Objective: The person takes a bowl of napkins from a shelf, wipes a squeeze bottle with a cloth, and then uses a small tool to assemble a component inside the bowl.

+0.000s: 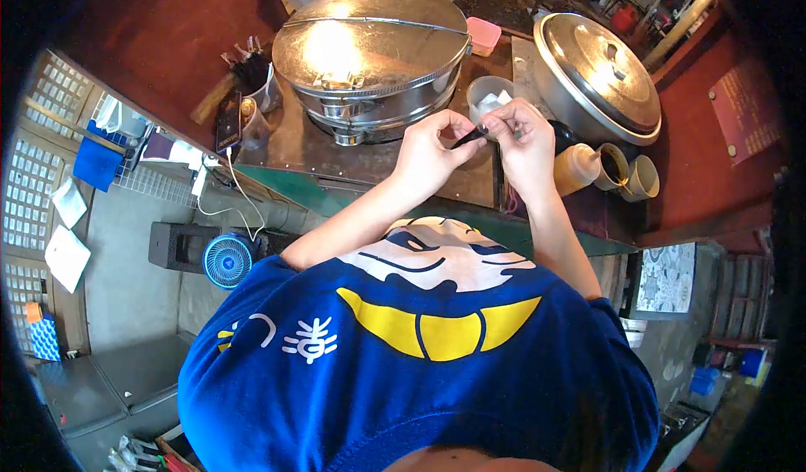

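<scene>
Both hands meet above the counter's front edge, right of the large round steel steamer [378,52]. My left hand [437,149] pinches a small dark, thin item [470,138] that I cannot identify. Its other end is at the fingertips of my right hand [522,136], which are pressed together on it. Just behind the fingers stands a clear plastic tub [489,87] with something white inside, partly hidden by my right hand. A squeeze bottle [578,168] with light brown contents is close to my right wrist.
Two cups [642,178] stand right of the bottle. Behind them is a big lidded pot [604,77]. A pink container [483,35] sits behind the tub. On the left are a phone [228,123] with a cable and a holder of utensils [262,86]. A blue fan [228,260] is lower left.
</scene>
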{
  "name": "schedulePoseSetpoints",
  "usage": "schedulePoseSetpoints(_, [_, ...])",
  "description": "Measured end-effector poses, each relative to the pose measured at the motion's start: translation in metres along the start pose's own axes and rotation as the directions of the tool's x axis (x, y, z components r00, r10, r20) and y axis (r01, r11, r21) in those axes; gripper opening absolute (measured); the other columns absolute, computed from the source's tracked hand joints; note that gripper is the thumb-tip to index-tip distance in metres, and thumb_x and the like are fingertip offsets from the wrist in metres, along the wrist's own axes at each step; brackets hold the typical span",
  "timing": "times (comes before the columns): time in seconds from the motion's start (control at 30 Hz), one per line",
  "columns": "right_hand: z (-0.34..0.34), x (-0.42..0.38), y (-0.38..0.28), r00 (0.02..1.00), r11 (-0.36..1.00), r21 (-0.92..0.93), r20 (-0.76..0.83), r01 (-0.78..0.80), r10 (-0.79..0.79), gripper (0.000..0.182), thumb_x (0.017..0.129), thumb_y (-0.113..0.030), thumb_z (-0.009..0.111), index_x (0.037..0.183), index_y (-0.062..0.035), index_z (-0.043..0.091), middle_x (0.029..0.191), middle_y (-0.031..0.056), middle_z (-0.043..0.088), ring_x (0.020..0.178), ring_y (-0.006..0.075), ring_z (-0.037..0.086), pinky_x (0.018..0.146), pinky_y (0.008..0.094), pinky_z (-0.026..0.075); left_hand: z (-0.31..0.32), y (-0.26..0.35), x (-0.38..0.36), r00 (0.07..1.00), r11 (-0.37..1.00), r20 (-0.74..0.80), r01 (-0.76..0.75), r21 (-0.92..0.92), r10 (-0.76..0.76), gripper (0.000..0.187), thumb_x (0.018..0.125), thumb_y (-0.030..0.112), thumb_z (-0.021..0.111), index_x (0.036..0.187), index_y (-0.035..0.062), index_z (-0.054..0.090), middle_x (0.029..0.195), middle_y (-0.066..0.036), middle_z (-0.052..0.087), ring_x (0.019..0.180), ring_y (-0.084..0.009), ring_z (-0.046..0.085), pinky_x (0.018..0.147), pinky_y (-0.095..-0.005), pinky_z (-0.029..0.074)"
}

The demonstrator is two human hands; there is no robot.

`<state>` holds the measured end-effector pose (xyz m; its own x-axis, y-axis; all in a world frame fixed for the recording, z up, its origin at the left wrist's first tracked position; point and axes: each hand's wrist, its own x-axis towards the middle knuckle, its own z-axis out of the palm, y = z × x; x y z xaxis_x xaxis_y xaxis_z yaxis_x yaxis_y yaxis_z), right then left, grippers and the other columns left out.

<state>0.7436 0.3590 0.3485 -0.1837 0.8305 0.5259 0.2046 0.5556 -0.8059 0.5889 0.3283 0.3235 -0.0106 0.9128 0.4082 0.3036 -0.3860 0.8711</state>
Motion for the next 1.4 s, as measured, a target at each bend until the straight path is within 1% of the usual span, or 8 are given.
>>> schedulePoseSetpoints(0.2, [-0.004,0.0,-0.002,0.993,0.98,0.18,0.097,-0.081,0.064,0.005,0.085,0.0,0.066,0.082,0.0003,0.062,0.082,0.0053,0.058,0.073,0.0109,0.059,0.065,0.0244,0.049,-0.01,-0.02,0.005,0.889,0.756,0.459,0.311,-0.575,-0.017,0.031,0.097,0.024,0.055,0.111,-0.0034,0.06,0.09,-0.01,0.066,0.079,-0.0166,0.063,0.075,-0.0292,0.05])
schedulePoseSetpoints(0.3, [-0.005,-0.001,-0.005,0.98,0.94,0.302,0.161,-0.158,0.113,0.005,0.087,-0.001,0.065,0.083,-0.0006,0.062,0.089,0.0065,0.061,0.077,0.0119,0.06,0.069,0.0252,0.05,-0.012,-0.026,-0.001,0.733,0.359,0.679,0.64,-0.68,-0.02,0.038,0.098,0.031,0.051,0.112,-0.0027,0.06,0.083,-0.008,0.062,0.072,-0.0168,0.06,0.067,-0.0283,0.048])
schedulePoseSetpoints(0.43, [0.001,-0.005,0.004,0.987,0.907,0.398,0.124,-0.141,0.099,0.004,0.089,-0.003,0.062,0.087,-0.0002,0.062,0.097,0.0085,0.064,0.084,0.0144,0.063,0.077,0.0273,0.051,-0.003,-0.027,-0.007,0.747,0.293,0.661,0.619,-0.729,0.067,0.043,0.099,0.038,0.049,0.124,0.0034,0.048,0.078,-0.003,0.053,0.061,-0.0124,0.052,0.055,-0.0232,0.039])
schedulePoseSetpoints(0.57, [-0.001,-0.007,0.006,0.981,0.861,0.474,0.128,-0.187,0.143,0.005,0.091,-0.004,0.062,0.092,0.0003,0.062,0.097,0.0089,0.065,0.089,0.0161,0.064,0.081,0.0283,0.05,0.001,-0.023,-0.01,0.881,0.722,0.472,0.339,-0.603,-0.019,0.03,0.098,0.032,0.054,0.113,0.0074,0.047,0.078,-0.003,0.054,0.058,-0.0107,0.053,0.053,-0.0236,0.042])
schedulePoseSetpoints(0.83, [-0.002,-0.009,0.014,0.971,0.856,0.459,0.11,-0.239,0.211,0.012,0.092,-0.011,0.063,0.092,0.0001,0.062,0.092,0.0076,0.065,0.086,0.0161,0.064,0.081,0.0284,0.049,-0.007,-0.034,-0.008,0.798,0.591,0.602,0.496,-0.636,-0.023,0.041,0.095,0.038,0.057,0.119,0.0066,0.051,0.079,-0.003,0.059,0.057,-0.0094,0.055,0.052,-0.0202,0.041])
schedulePoseSetpoints(0.97, [0.0,-0.007,0.016,0.974,0.838,0.498,0.088,-0.224,0.208,0.013,0.093,-0.013,0.063,0.092,-0.0001,0.062,0.09,0.0075,0.065,0.085,0.0158,0.064,0.082,0.029,0.048,-0.004,-0.037,-0.015,0.863,0.812,0.499,0.344,-0.472,-0.076,0.037,0.097,0.035,0.055,0.121,0.0102,0.041,0.078,-0.002,0.059,0.058,-0.0099,0.058,0.051,-0.0239,0.044])
schedulePoseSetpoints(1.27, [0.001,-0.01,0.013,0.959,0.847,0.455,0.068,-0.276,0.275,0.011,0.093,-0.01,0.061,0.093,0.0009,0.062,0.09,0.0078,0.066,0.084,0.0158,0.064,0.081,0.0281,0.049,-0.005,-0.05,-0.016,0.813,0.712,0.579,0.444,-0.545,-0.064,0.038,0.095,0.04,0.057,0.117,0.0082,0.052,0.076,-0.003,0.058,0.049,-0.0063,0.041,0.047,-0.0198,0.032])
schedulePoseSetpoints(1.4, [0.002,-0.014,0.008,0.969,0.913,0.324,0.099,-0.247,0.227,0.013,0.094,-0.011,0.058,0.092,0.0009,0.063,0.087,0.0086,0.067,0.084,0.0153,0.062,0.08,0.0271,0.047,-0.004,-0.064,-0.021,0.777,0.635,0.629,0.503,-0.586,-0.034,0.027,0.096,0.03,0.058,0.114,0.0117,0.049,0.073,-0.003,0.06,0.056,-0.0078,0.05,0.049,-0.0214,0.039])
